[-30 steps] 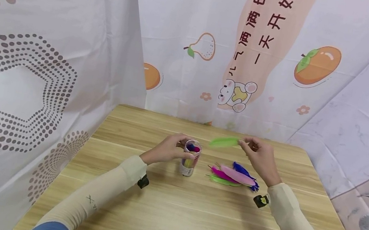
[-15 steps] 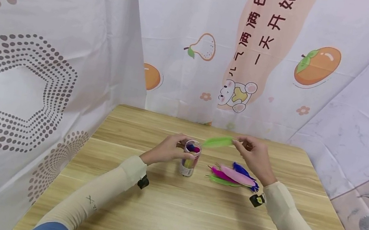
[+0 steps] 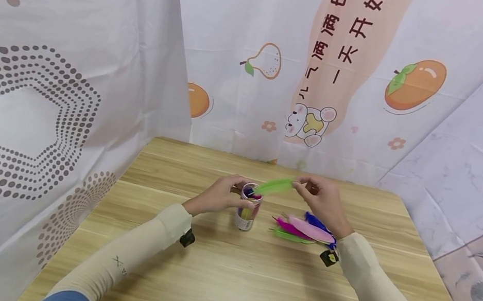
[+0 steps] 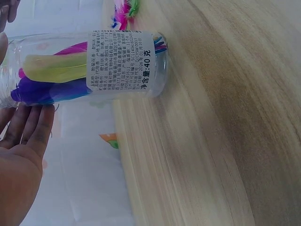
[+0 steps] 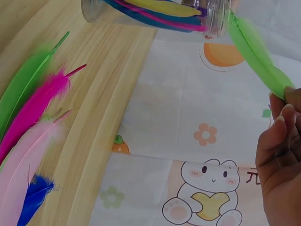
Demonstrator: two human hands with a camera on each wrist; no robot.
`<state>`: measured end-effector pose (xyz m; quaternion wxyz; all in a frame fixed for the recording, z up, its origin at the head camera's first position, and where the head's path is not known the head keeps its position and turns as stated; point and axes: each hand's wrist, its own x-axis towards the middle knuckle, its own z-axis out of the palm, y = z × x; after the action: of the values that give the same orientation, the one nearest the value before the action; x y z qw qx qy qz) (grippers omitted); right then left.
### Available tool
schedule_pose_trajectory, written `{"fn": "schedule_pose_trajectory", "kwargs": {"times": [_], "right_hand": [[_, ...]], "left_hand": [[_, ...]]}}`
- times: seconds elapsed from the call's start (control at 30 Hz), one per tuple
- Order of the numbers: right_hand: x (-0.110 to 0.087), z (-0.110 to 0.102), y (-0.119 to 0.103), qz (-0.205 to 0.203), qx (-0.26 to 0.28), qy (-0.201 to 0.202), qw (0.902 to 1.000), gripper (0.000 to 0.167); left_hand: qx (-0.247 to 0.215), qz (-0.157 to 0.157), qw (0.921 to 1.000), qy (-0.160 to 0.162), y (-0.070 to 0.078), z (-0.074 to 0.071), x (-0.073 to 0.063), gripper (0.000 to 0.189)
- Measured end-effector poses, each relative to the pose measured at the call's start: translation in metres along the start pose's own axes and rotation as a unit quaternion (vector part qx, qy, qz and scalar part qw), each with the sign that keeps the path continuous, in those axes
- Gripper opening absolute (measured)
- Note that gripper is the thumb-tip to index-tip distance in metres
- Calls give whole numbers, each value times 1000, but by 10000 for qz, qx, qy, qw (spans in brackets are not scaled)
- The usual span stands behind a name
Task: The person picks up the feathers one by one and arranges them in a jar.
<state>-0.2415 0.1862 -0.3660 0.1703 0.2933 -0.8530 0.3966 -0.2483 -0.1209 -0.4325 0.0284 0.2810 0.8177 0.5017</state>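
Observation:
My left hand (image 3: pixel 219 197) holds a clear jar (image 3: pixel 244 222) upright on the table, its fingers and thumb around the neck. Inside the jar stand several feathers; a yellow feather (image 4: pixel 56 67) and a blue-purple feather (image 4: pixel 51 89) show through its wall, above a white printed label (image 4: pixel 120 61). My right hand (image 3: pixel 325 202) pinches a light green feather (image 3: pixel 276 186) by its tip. This feather slants down to the left, its quill end at the jar's mouth (image 5: pixel 218 19). How far the quill reaches inside is hard to tell.
Right of the jar lies a loose pile: a pale pink feather (image 3: pixel 311 230), a magenta feather (image 5: pixel 35 110), a green feather (image 5: pixel 23 80) and a blue feather (image 5: pixel 35 197). Beneath is a wooden table (image 3: pixel 221 283); a printed cloth (image 3: pixel 231 92) hangs behind its far edge.
My right hand has moved left and brought the light green feather from the jar's right side to its mouth. The left hand and the jar have stayed in place.

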Motion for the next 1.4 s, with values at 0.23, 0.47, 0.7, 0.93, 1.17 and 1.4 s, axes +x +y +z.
{"fn": "schedule_pose_trajectory", "kwargs": {"times": [0.23,0.47,0.7,0.93,1.17,1.4], "right_hand": [[2,6,-3,-6,22,-98,9999,9],[4,11,-7,-59,72,-181,9998,7],[4,16,-9,-58,103,-259,9996,5],[6,23,-15,-64,153,-430,9989,6],[8,32,-19,-71,224,-713,9972,8],[8,41,-21,-65,219,-975,9950,12]], "left_hand": [[31,-26,10000,-24,0,0,0,61],[-17,4,10000,-53,-1,0,1,63],[-68,64,9999,-76,-3,0,2,62],[-160,79,9998,-95,-3,0,1,59],[-147,31,9998,-98,-2,0,1,59],[-111,51,9999,-100,-3,0,1,62]]}}
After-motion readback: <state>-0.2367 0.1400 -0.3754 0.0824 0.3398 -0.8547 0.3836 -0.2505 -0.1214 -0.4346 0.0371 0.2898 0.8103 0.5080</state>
